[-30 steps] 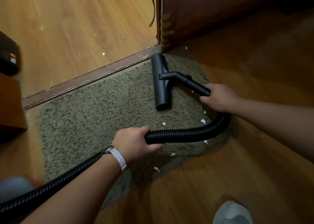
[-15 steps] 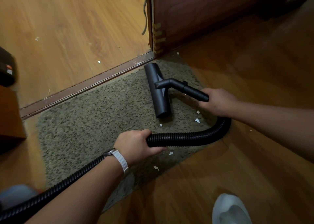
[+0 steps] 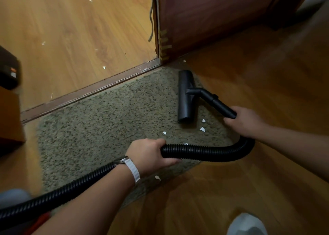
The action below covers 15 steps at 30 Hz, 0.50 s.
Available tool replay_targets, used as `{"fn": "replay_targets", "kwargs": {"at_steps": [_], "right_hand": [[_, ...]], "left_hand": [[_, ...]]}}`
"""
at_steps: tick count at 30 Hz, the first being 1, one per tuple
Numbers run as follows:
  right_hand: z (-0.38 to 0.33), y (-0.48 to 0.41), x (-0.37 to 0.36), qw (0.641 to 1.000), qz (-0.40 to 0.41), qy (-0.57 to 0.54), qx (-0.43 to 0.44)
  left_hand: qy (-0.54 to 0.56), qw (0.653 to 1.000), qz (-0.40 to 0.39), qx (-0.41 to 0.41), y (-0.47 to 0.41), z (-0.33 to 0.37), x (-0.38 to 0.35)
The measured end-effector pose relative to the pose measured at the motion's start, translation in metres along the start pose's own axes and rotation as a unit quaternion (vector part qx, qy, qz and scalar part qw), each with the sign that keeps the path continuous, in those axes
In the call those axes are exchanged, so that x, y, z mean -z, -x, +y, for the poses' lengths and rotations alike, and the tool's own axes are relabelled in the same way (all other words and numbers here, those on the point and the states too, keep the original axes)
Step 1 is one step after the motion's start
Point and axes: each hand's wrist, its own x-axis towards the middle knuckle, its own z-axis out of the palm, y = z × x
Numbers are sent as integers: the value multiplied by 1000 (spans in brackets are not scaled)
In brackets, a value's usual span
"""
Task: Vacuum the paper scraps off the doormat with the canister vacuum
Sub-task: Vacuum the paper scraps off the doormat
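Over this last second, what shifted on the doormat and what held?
The floor head slid toward the mat's right edge, nearer the scraps, steered by the right hand on the wand. The left hand kept its grip on the hose. The doormat stayed put.

The doormat [image 3: 99, 127] is a rough, shaggy pile cloth, matt olive-grey. The floor [image 3: 267, 163] around it is smooth wood laminate with a soft sheen (grain lines show plainly at the far left). The hose [image 3: 204, 152] is ribbed black plastic, slightly glossy; the floor nozzle [image 3: 185, 101] is smooth matt dark plastic. Torn white paper scraps [image 3: 202, 129] look matt. The far door [image 3: 213, 12] is dark varnished wood.
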Motion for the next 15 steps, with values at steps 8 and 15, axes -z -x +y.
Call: {"fn": "replay_targets", "kwargs": {"at_steps": [8,15], "right_hand": [[21,1,-11,999,3,-43,-30],[22,7,-15,999,-10,-31,-8]], "left_hand": [[-22,1000,-13,-3,0,7,-4],[-30,999,-27,-4,-1,11,0]]}}
